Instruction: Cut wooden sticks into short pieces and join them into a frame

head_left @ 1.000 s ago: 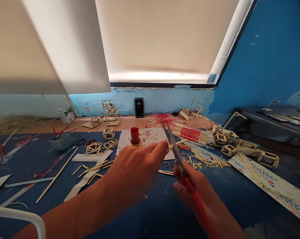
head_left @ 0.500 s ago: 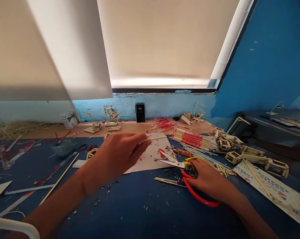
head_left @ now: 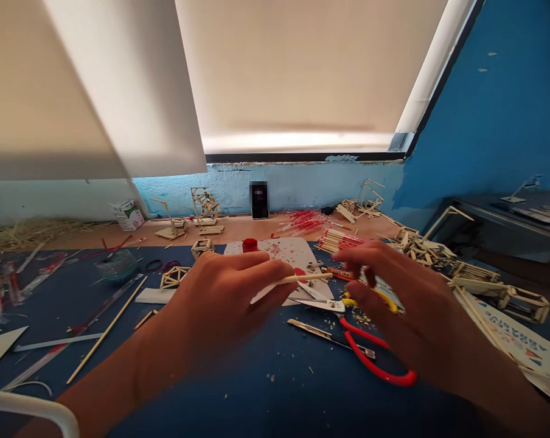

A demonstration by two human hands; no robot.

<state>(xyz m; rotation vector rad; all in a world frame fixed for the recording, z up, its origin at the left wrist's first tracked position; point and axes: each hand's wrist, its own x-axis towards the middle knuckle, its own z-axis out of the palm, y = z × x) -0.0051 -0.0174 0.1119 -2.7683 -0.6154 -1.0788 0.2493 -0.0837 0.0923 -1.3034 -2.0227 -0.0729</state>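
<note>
A short pale wooden stick [head_left: 309, 277] is pinched in my left hand [head_left: 236, 286], its free end pointing right. Close to that end is my right hand [head_left: 393, 298], fingers apart and holding nothing. Scissors with red and yellow handles [head_left: 370, 362] lie on the blue table below my right hand, blades apart. A slim cutter [head_left: 320, 331] rests beside them. Behind the hands is a stained white sheet [head_left: 281, 248] with a red cap [head_left: 250, 244] and crumbs on it.
Bundled sticks with red wrap [head_left: 339, 240] lie behind my right hand. Small stick frames [head_left: 524, 302] stand at the right, others at the back. At the left are a long stick [head_left: 106, 328], a glass bowl [head_left: 117, 267] and plastic strips. A phone [head_left: 259, 201] leans on the wall.
My right hand has let go of the scissors and lifted toward the stick's free end. My left hand, still pinching the stick, has moved right and lower.
</note>
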